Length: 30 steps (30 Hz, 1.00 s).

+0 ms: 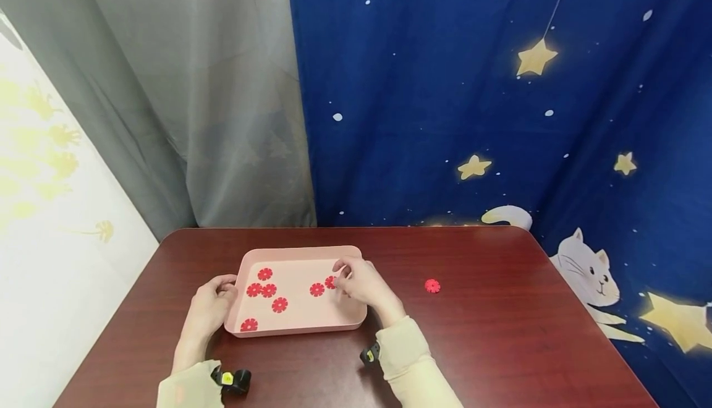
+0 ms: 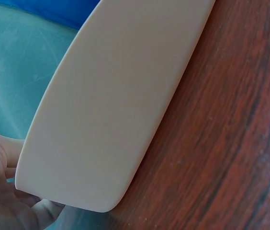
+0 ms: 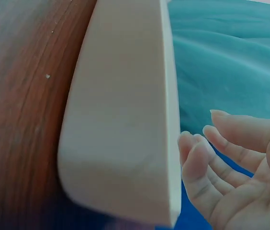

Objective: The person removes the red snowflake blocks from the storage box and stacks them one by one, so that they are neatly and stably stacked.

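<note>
The left hand (image 1: 209, 300) grips the left end of a shallow pink tray (image 1: 300, 316), its fingers curled at the rim. The right hand (image 1: 361, 281) reaches in over the tray's right end, fingers loosely bent and thumb apart; I see nothing pinched between them. Just beside its fingertips is a red notched disc (image 1: 329, 282), partly hidden by them, with a second disc (image 1: 316, 289) close to its left.

Five more discs (image 1: 280, 305) lie toward the tray's left, two of them touching. A lone disc (image 1: 432, 285) lies on the dark red-brown table (image 1: 500, 340), well apart from the tray on the right.

I judge the step in hand to be placing or taking up the disc at the fingertips; I cannot tell which. Should the lone disc come next, the right hand would have to clear the rim and travel right, while the left steadies the tray.
</note>
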Each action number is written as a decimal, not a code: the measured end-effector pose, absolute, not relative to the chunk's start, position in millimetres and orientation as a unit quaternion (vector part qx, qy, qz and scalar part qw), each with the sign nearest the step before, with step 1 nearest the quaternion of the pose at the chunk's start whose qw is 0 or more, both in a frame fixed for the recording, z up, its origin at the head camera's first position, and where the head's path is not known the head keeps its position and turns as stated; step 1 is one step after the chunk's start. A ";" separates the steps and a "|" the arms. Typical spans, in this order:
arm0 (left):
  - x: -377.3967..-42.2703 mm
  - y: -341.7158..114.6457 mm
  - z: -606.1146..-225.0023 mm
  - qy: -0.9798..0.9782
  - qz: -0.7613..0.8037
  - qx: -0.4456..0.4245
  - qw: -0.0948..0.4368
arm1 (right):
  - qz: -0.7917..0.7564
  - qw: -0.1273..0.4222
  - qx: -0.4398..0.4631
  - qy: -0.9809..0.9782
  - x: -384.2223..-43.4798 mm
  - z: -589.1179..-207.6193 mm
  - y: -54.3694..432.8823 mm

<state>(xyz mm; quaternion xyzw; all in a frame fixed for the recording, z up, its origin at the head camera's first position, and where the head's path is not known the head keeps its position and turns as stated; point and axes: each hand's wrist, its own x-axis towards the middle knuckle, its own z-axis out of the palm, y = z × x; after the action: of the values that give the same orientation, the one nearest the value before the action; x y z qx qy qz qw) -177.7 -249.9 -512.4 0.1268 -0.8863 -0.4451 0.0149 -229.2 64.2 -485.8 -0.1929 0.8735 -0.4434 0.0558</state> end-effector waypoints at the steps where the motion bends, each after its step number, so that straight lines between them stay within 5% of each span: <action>1: -178.1 -249.8 -512.1 -0.886 -0.445 0.127 0.016 | -0.434 0.060 -0.197 0.877 -231.9 -484.9 60.1; 14: -180.1 -250.8 -509.4 -0.884 -0.447 0.135 0.023 | -0.475 0.192 -0.160 0.843 -266.4 -477.4 -3.5; 30: -173.6 -247.4 -510.8 -0.880 -0.457 0.129 0.025 | -0.554 0.191 -0.037 0.810 -273.4 -503.7 -86.5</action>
<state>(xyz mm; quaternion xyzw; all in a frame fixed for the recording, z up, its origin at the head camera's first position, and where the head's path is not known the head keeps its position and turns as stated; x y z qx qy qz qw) -173.6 -247.4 -510.8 0.1295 -0.8798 -0.4566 0.0252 -273.4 -86.5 -503.7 -0.0367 0.8095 -0.5538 0.1913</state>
